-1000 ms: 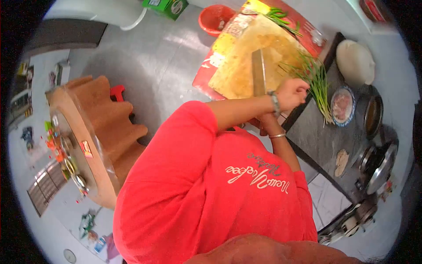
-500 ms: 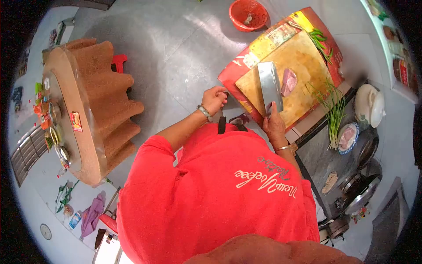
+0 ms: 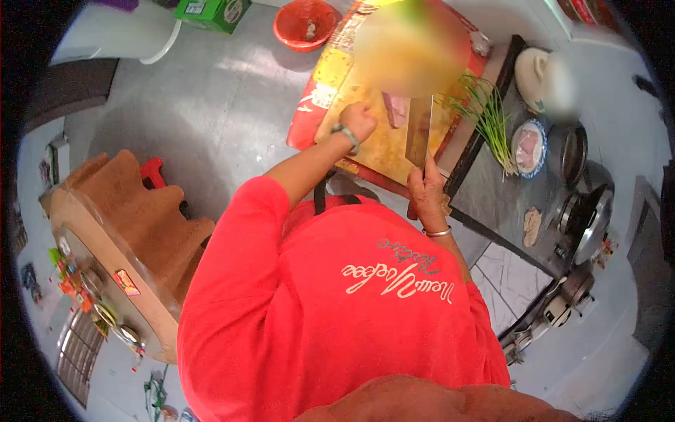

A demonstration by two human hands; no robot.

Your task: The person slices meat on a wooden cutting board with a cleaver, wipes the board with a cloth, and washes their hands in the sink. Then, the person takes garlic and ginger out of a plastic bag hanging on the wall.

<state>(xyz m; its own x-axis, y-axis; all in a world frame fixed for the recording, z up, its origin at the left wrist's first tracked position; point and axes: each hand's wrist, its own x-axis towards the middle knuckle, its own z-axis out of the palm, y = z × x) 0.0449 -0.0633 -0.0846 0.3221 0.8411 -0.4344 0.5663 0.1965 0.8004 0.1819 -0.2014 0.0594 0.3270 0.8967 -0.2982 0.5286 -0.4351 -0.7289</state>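
Observation:
My right hand (image 3: 425, 190) grips the handle of a cleaver (image 3: 420, 130). Its broad blade stands over the wooden cutting board (image 3: 383, 158), to the right of a piece of raw meat (image 3: 396, 111). Over the board's left part is my left hand (image 3: 360, 121), fingers curled in, with a bracelet at the wrist. It is close to the meat's left side but looks apart from it, and nothing shows in it. A blurred patch covers the far part of the board.
Green stalks (image 3: 492, 130) lie to the right, beside a plate of meat (image 3: 529, 148) and a white lidded pot (image 3: 532, 77). A dark pan (image 3: 574, 155) is further right. On the floor beyond is a red basin (image 3: 304, 24). A cloth-covered table (image 3: 130, 225) stands left.
My left hand has moved from off the board's edge to over it, near the meat. The cleaver has turned and now lies right of the meat. The view has shifted to the right.

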